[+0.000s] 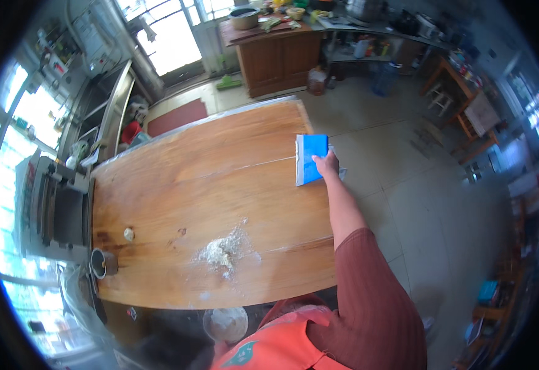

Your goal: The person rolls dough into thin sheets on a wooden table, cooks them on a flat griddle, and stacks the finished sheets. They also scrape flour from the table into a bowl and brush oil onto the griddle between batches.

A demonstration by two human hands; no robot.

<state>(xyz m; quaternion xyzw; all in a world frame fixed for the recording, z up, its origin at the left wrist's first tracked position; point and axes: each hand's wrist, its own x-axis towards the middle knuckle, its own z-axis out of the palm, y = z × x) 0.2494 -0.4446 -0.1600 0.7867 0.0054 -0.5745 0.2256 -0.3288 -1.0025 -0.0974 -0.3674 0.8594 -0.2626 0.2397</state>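
My right arm reaches out over the right edge of the wooden table (177, 179). At its end my right hand (328, 165) is closed on a blue scraper (314, 148), thumb lying on the blue face. A pale strip along the scraper's left side has a rough, crusted edge. Nearer to me, a heap of white flour (220, 251) lies loosely scattered on the wood. Toward the left sits a small pale lump of dough (129, 234). A round bowl with whitish contents (226, 324) shows below the table's near edge. My left hand is not visible.
A metal cup (104, 264) stands at the table's left edge, beside a grey machine (53, 213). Beyond the far edge are a wooden cabinet (281, 61) bearing a pot (243, 18), and a large water bottle (385, 80). A small stool (440, 98) stands at right.
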